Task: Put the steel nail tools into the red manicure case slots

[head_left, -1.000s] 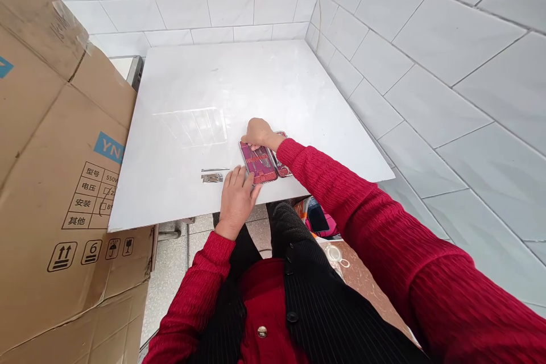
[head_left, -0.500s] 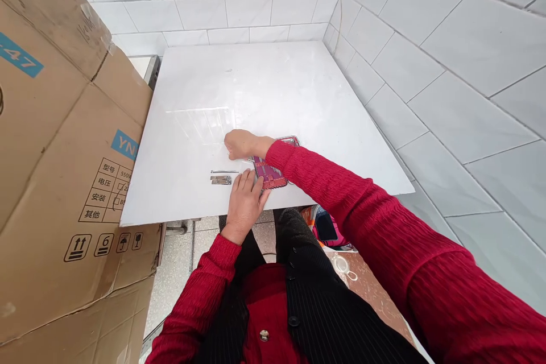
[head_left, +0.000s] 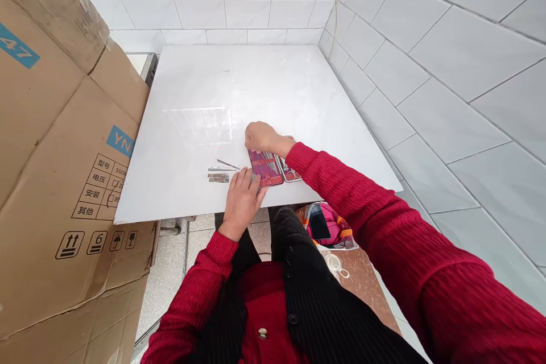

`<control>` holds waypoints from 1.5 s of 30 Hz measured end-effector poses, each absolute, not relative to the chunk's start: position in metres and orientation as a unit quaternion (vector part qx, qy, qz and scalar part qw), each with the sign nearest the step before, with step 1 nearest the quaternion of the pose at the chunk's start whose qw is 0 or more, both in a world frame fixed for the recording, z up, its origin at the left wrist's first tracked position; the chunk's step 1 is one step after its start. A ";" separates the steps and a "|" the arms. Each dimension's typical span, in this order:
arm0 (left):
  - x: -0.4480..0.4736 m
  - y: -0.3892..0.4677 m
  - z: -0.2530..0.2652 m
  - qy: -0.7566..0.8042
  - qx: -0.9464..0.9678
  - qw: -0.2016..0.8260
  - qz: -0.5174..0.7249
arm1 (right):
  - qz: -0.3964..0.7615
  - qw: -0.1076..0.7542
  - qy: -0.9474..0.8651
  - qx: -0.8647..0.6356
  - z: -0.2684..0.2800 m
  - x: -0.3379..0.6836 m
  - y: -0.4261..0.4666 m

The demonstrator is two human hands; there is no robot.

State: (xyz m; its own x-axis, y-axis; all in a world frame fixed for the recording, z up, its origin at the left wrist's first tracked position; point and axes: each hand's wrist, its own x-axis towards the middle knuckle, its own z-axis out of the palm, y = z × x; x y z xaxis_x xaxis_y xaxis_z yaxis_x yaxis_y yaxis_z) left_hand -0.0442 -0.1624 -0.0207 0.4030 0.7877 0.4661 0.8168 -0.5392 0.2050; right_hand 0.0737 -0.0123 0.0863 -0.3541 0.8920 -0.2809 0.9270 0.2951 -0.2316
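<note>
In the head view, a case (head_left: 269,180) lies open on the white table (head_left: 191,79), close to its near edge and a little right of the middle. Its left half is purple and red, with slim metal tools held in a row under a band; its right half, partly behind the right wrist, shows silver loops.

The left hand (head_left: 242,200) is open, palm down, its fingers extended side by side over the table's near edge and its thumb on the case's lower left corner. The right hand (head_left: 265,137) is curled above the far end of the left half; its fingertips are hidden, so I cannot tell whether it grips anything.

Just left of the left hand, thin rods (head_left: 222,169) lie on the table, one of them slanted. Nearer the edge, flat metal pieces (head_left: 218,178) lie side by side.

A large carton (head_left: 42,153) with blue labels stands at the left. Tiled walls (head_left: 239,11) meet behind the table, a pale cord (head_left: 336,11) hanging near their corner. Below the table, at the right, a bag (head_left: 343,234) of pink and orange sits on a brown surface (head_left: 367,278), beside a white ring-shaped thing (head_left: 333,264).
</note>
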 end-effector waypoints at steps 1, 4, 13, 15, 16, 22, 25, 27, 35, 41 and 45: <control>-0.044 -0.163 -0.020 -0.481 -0.836 0.028 -0.262 | -0.181 0.065 0.790 0.582 0.086 0.082 -0.015; -0.044 -0.163 -0.020 -0.484 -0.835 0.027 -0.260 | -0.157 0.091 0.768 0.614 0.079 0.097 -0.023; -0.044 -0.163 -0.021 -0.482 -0.837 0.034 -0.257 | -0.164 0.119 0.750 0.630 0.067 0.086 -0.025; -0.044 -0.163 -0.021 -0.483 -0.836 0.038 -0.257 | -0.200 0.103 0.737 0.638 0.069 0.088 -0.022; -0.044 -0.163 -0.021 -0.482 -0.837 0.038 -0.256 | -0.203 0.082 0.737 0.640 0.070 0.090 -0.021; -0.045 -0.163 -0.020 -0.478 -0.838 0.032 -0.263 | -0.130 0.001 0.816 0.564 0.078 0.069 -0.014; -0.045 -0.162 -0.020 -0.479 -0.836 0.032 -0.267 | -0.116 0.043 0.863 0.490 0.075 0.039 -0.020; -0.044 -0.162 -0.021 -0.477 -0.837 0.029 -0.267 | -0.102 0.065 0.877 0.465 0.072 0.021 -0.025; -0.044 -0.163 -0.021 -0.480 -0.835 0.027 -0.266 | -0.116 0.032 0.820 0.559 0.075 0.047 -0.024; -0.043 -0.163 -0.021 -0.484 -0.835 0.024 -0.259 | -0.132 0.086 0.763 0.627 0.071 0.086 -0.031; -0.044 -0.162 -0.021 -0.485 -0.835 0.020 -0.259 | -0.111 0.097 0.754 0.640 0.066 0.079 -0.031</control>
